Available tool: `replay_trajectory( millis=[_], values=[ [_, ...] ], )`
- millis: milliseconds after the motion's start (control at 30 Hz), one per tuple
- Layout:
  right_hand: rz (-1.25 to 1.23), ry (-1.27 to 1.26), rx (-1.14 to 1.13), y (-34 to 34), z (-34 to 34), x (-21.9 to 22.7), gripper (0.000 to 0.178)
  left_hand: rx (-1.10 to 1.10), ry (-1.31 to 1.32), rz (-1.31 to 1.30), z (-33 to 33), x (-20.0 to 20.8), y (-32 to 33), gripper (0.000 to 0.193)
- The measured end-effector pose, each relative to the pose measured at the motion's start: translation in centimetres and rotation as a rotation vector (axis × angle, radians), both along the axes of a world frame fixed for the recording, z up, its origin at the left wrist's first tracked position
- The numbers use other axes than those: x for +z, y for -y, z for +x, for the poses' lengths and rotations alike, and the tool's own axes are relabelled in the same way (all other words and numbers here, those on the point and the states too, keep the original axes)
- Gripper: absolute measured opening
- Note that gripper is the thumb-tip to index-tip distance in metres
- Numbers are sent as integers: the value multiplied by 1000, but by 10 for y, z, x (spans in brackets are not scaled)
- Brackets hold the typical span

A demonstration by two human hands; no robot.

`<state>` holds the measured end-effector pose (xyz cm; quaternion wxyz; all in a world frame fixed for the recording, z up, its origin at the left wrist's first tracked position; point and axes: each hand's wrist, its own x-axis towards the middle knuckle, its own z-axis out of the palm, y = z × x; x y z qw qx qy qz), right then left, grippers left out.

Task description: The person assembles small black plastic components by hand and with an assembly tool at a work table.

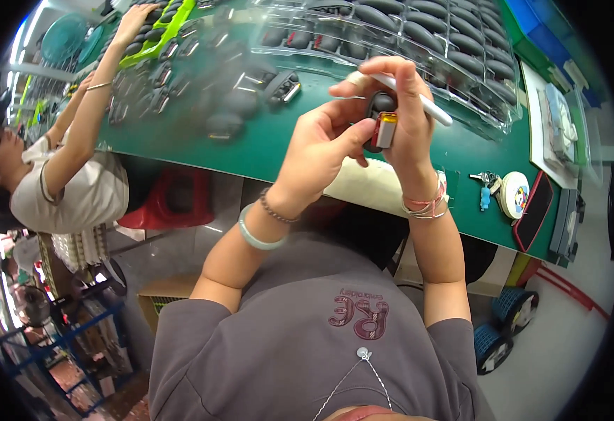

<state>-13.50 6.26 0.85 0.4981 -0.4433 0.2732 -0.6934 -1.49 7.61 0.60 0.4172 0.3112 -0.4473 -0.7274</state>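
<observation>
Above the near table edge, both of my hands meet around a small dark rounded housing (380, 104). A silver battery pack (385, 132) with a yellow top and red at its side sits against it. My left hand (321, 149) is closed, its thumb pressing near the battery and its fingers on the housing's left side. My right hand (413, 116) closes round the other side, and a white pen-shaped tool (436, 111) runs between its fingers, pointing right. Its other end is hidden behind the fingers.
Clear plastic trays (391, 28) of dark oval shells stand at the back. Loose dark units (282, 88) lie to the left. At right are keys (486, 179), a round pouch (513, 195) and a phone (533, 212). A co-worker (68, 172) reaches over the table at left.
</observation>
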Motion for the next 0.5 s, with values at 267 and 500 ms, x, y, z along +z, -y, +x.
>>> replay_trajectory(
  millis=[267, 500],
  values=[
    [50, 62, 167, -7, -5, -15, 46, -116, 221, -68, 104, -25, -72, 17],
    [79, 163, 263, 1, -12, -3, 44, 482, 860, 929, 287, -301, -165, 30]
  ],
)
